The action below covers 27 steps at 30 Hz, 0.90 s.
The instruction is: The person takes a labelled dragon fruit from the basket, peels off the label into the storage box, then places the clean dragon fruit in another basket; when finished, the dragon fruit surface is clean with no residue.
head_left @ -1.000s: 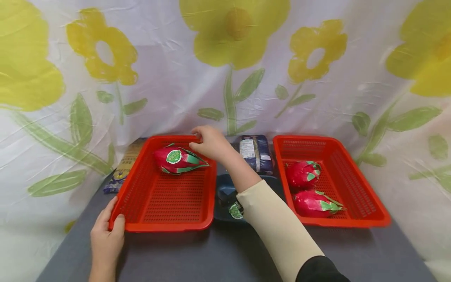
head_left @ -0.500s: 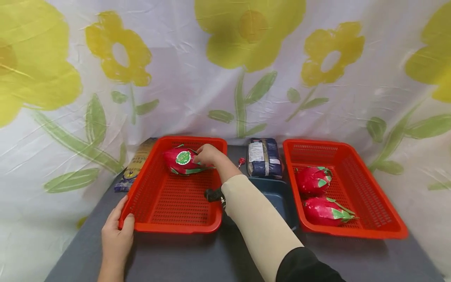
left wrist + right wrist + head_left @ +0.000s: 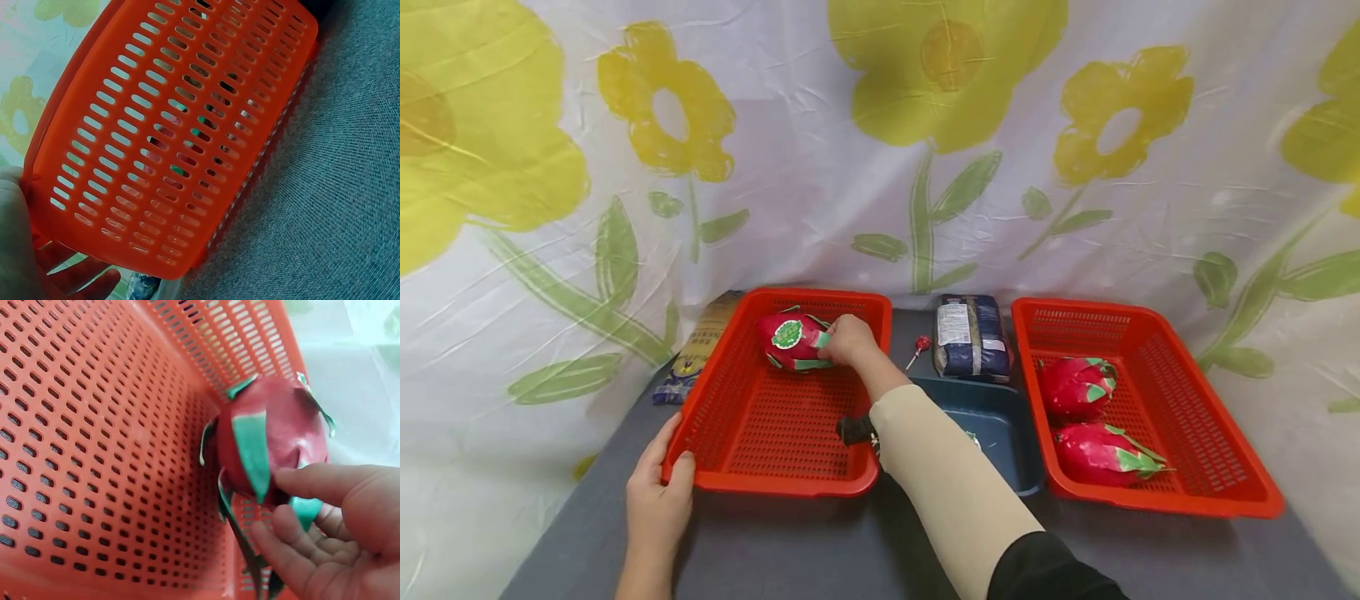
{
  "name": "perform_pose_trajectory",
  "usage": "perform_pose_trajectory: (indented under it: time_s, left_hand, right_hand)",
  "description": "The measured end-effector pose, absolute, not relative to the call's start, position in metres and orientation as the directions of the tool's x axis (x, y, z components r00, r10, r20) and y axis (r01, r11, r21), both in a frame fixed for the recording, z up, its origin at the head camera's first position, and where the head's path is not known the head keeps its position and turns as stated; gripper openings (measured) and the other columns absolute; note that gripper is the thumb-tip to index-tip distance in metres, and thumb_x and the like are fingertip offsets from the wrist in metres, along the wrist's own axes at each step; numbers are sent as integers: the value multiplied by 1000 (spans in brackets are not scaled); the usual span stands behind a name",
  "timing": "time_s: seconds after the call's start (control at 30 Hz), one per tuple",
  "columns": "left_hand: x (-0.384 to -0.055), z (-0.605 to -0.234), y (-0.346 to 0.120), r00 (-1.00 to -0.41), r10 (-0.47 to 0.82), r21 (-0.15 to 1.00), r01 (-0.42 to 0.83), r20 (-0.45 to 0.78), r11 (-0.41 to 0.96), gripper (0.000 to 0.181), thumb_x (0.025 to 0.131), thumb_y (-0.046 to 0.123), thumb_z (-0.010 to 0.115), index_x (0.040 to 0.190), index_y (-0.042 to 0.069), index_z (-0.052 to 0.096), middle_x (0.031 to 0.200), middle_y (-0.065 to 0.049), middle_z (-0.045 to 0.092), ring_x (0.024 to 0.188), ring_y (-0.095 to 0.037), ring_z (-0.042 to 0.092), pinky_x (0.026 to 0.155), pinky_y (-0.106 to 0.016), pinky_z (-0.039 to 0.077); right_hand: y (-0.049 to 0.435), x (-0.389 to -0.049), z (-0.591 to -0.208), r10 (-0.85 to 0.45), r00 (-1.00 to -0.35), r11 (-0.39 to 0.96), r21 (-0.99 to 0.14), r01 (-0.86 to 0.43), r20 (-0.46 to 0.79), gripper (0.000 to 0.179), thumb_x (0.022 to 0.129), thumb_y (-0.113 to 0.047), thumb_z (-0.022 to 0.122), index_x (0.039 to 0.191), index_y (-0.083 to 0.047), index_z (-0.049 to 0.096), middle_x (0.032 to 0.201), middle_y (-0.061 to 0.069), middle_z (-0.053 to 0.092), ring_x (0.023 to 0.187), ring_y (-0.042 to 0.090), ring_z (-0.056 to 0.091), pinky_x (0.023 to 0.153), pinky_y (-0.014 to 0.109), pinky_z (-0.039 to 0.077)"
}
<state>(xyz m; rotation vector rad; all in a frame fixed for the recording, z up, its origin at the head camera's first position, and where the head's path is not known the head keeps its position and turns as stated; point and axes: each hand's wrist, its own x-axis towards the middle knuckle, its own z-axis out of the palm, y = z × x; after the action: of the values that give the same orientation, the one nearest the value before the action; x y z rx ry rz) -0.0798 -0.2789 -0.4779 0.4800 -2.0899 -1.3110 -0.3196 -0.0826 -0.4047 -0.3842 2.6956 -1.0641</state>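
My left hand [image 3: 658, 496] grips the near left corner of the left red plastic basket [image 3: 775, 482], thumb on the front side and fingers along the left rim. In the left wrist view, the fingers pass beneath the rim of the slotted basket wall [image 3: 144, 125]. Inside that basket, toward the back, lies a dragon fruit [image 3: 786, 336] with a green round sticker. My right hand [image 3: 853, 343] pinches its green leafy end. Seen from the right wrist, thumb and fingers [image 3: 312, 484] close around the fruit's tapered tip, and the fruit [image 3: 275, 437] is near the basket wall.
A second red basket [image 3: 1180, 500] at right holds two dragon fruits [image 3: 1101, 454]. Between the baskets are a dark blue tray [image 3: 1030, 467], a dark blue package [image 3: 973, 337] and a lollipop [image 3: 922, 343]. A yellow-and-blue bag [image 3: 688, 362] lies behind the left basket.
My right hand has come down from above the basket's back right edge onto the dragon fruit's leafy end. The left hand keeps its grip on the basket. The head view has shifted slightly left.
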Motion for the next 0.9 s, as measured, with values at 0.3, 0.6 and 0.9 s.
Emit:
perform_pose_trajectory:
  time_s: [0.3,0.6,0.9]
  left_hand:
    - [-78,-478,-281,-749,-603,911,0,273,413,51,98,8,53,147,20,59,142,-12,60,104,2,55,79,-4,43]
    - [-80,-478,-282,-766,-592,912,-20,249,410,52,99,10,52,149,22,56,144,-11,58,108,-6,57,79,-4,43]
    - [-79,-476,-280,-759,-597,907,-21,260,421,51,99,11,52,149,21,57,143,-10,59,112,-9,58,82,-5,43]
  right_hand:
    - [-82,-307,-368,-371,-929,614,-753,-238,-9,15,88,-16,80,94,-6,70,86,2,66,72,16,64,62,24,51]
    - [-50,-284,-310,-477,-875,399,-867,-300,83,21,94,-11,72,112,-1,65,94,10,67,77,28,69,64,29,56]
    - [7,-243,-265,-424,-878,290,-886,-362,220,25,93,-9,74,116,-1,69,98,9,70,78,22,65,67,31,58]
